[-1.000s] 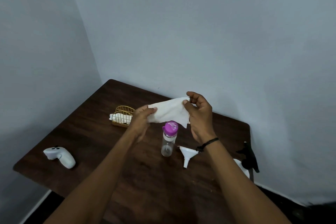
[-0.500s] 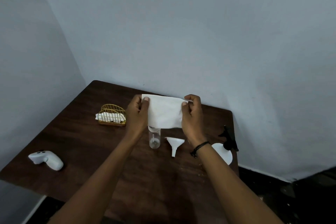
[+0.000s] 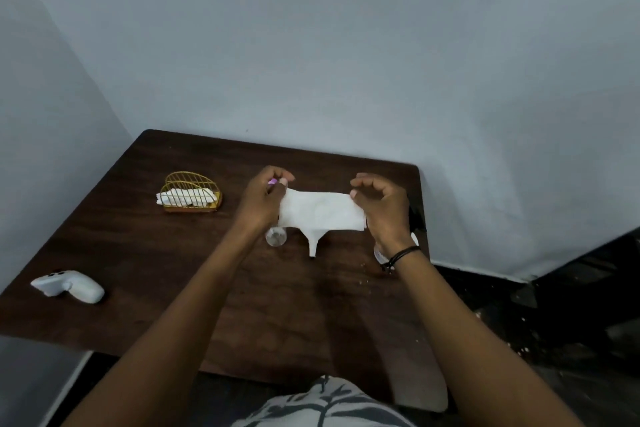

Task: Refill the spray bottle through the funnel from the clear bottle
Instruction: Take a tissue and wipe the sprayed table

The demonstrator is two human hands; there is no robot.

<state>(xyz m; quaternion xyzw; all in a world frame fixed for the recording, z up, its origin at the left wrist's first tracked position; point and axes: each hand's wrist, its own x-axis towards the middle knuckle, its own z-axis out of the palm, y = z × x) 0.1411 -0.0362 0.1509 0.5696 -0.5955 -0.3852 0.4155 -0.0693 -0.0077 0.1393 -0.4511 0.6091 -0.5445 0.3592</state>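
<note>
Head view
Landmark: the dark wooden table [image 3: 145, 253], pushed into the corner of two pale walls.
My left hand [image 3: 264, 199]: raised over the middle of the table toward its far edge, fingers curled, pinching the left end of a white tissue [image 3: 320, 213] between thumb and fingertips.
My right hand [image 3: 382, 206]: raised over the table's right part, level with the left hand; thumb and forefinger nip the tissue's right end, the other fingers loosely bent above it. A dark cord sits on the wrist.
Tissue: stretched flat between my two hands, above the table, hiding part of what stands behind it.
Clear bottle [image 3: 276, 236]: standing on the table's middle, just under my left hand; only its see-through base shows below the tissue, and a bit of pink cap peeks past my left fingers.
Funnel [image 3: 313, 243]: white, on the table just right of the clear bottle, its spout pointing toward me; its wide mouth is covered by the tissue.
Spray bottle [image 3: 414, 218]: at the table's right edge, mostly behind my right hand and wrist; I can make out only a dark top and a pale body.
Wire holder [image 3: 190, 192]: gold, on the table's far left part, with white tissues in it.
White controller [image 3: 67, 286]: lying on the table's near left corner.
My shirt: patterned cloth at the bottom, below the table's near edge.
</note>
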